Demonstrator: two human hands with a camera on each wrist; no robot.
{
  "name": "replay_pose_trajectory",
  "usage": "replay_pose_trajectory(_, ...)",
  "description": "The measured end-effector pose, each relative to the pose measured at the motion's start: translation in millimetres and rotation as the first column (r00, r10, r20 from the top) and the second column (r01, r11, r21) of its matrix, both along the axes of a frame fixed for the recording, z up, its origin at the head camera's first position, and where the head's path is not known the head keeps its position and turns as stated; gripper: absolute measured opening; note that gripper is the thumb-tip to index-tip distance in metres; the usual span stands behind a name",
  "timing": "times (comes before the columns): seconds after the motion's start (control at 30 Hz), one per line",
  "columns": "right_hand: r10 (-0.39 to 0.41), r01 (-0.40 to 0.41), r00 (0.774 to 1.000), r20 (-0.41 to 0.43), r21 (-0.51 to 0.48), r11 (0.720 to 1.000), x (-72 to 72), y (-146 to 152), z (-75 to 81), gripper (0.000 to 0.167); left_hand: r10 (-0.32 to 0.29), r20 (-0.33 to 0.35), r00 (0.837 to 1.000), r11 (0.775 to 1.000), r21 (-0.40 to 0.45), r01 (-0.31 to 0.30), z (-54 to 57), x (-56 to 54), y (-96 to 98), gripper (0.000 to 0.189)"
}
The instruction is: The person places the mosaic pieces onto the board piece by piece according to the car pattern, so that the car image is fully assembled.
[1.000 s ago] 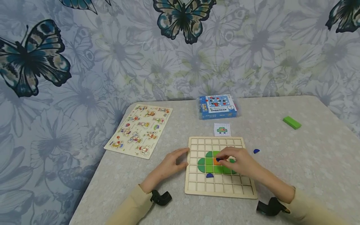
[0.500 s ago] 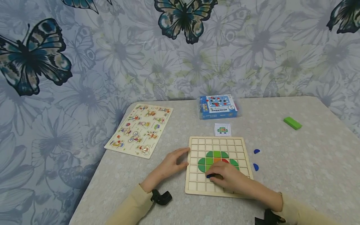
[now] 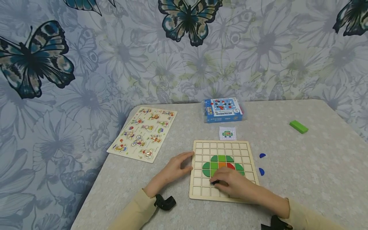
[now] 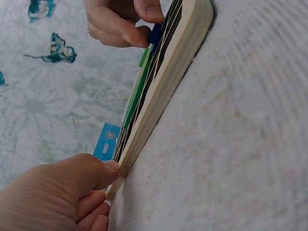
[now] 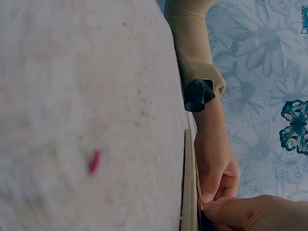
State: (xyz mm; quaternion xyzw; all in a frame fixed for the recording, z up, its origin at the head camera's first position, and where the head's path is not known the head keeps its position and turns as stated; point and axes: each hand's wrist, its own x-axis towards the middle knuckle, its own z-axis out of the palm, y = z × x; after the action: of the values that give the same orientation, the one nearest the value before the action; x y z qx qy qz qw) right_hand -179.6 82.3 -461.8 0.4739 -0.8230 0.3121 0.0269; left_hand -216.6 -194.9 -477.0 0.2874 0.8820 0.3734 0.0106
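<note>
A wooden grid board (image 3: 198, 191) lies on the table with green, orange and red tiles set in its middle. My right hand (image 3: 234, 183) is over the lower middle of the board, thumb and fingertips pinching a small dark blue half-circle tile (image 4: 154, 34). Most of that tile is hidden by the fingers. At the board's left edge, my left hand (image 3: 173, 168) touches the rim with thumb and fingertips, its fingers relaxed. Two loose blue half-circle tiles (image 3: 261, 171) lie on the table just right of the board.
Behind the board is a small pattern card (image 3: 227, 133), and beyond it a blue box (image 3: 223, 110) in clear wrap. A picture puzzle board (image 3: 145, 134) lies at the left. Far to the right is a green block (image 3: 298, 126). A wall with butterflies rises behind the table.
My right hand has moved toward me and slightly left, from above the orange tile to the blue tile below the green ones. A second loose blue tile shows on the right. My left hand stays put.
</note>
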Motion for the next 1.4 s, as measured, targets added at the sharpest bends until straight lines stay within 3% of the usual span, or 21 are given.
replay_pose_trajectory(0.43, 0.035, -0.036, 0.999, -0.028, -0.022, 0.999, 3.4, -3, -1.4, 0.015, 0.0, -0.011, 1.0, 1.0, 0.003, 0.0, -3.0, -1.2, -0.7, 0.055)
replay_pose_trajectory(0.8, -0.001, 0.001, 1.0, 0.006, 0.003, 1.0, 2.3, 1, 3.3, 0.015, 0.0, -0.017, 1.0, 1.0, 0.004, 0.001, -2.2, -0.7, -0.2, 0.056)
replay_pose_trajectory(0.97, -0.051, 0.038, 0.994, -0.098, -0.131, 0.991, -12.4, 18, 18.1, 0.017, -0.005, -0.018, 1.0, 1.0, 0.009, 0.006, -1.3, -0.4, -0.1, 0.056)
replay_pose_trajectory(1.1, -0.177, 0.152, 0.977, -0.116, -0.196, 0.969, -31.4, 52, 33.7, 0.023, -0.004, -0.024, 1.0, 1.0, 0.008, 0.004, -1.5, -0.8, 0.4, 0.055)
replay_pose_trajectory(1.17, -0.265, 0.246, 0.96, -0.091, -0.175, 0.953, -40.4, 73, 39.5, 0.025, 0.0, -0.024, 1.0, 1.0, 0.002, 0.001, -1.5, -0.9, 0.5, 0.055)
replay_pose_trajectory(1.27, -0.397, 0.387, 0.915, -0.068, -0.122, 0.914, -50.8, 103, 42.3, 0.025, 0.009, -0.018, 1.0, 1.0, -0.006, -0.009, -1.5, -0.8, 0.6, 0.055)
replay_pose_trajectory(1.33, -0.449, 0.443, 0.891, -0.069, -0.086, 0.892, -54.7, 119, 40.0, 0.024, 0.011, -0.012, 1.0, 1.0, -0.006, -0.011, -1.4, -0.4, 0.7, 0.056)
replay_pose_trajectory(1.4, -0.465, 0.462, 0.884, -0.057, -0.057, 0.885, -55.7, 132, 35.9, 0.025, 0.01, -0.006, 1.0, 1.0, -0.002, -0.01, -1.4, 0.2, 0.9, 0.056)
